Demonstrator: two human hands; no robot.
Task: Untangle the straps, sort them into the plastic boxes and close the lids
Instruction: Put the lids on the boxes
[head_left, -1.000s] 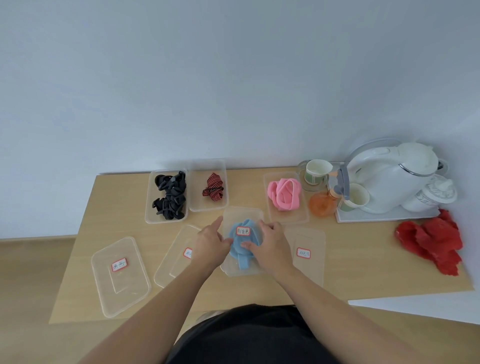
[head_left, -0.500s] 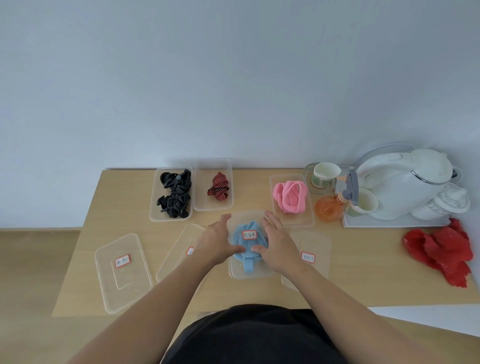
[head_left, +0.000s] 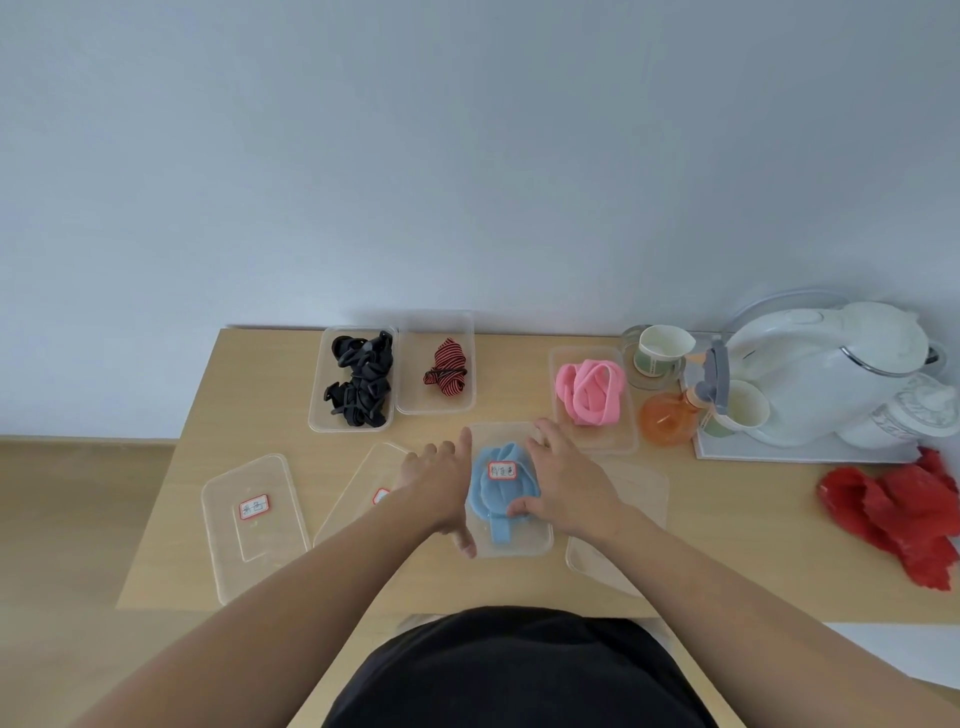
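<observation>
Pressing on the labelled lid (head_left: 502, 471) of the middle box (head_left: 519, 548), the left hand (head_left: 436, 483) and right hand (head_left: 569, 483) lie flat, fingers straight and spread, gripping nothing. Since half a second ago both hands have slid outward to the lid's side edges, the left thumb now at the near-left corner. The blue strap (head_left: 483, 496) lies inside this box on the worktop (head_left: 727, 545), under the lid, as before.
</observation>
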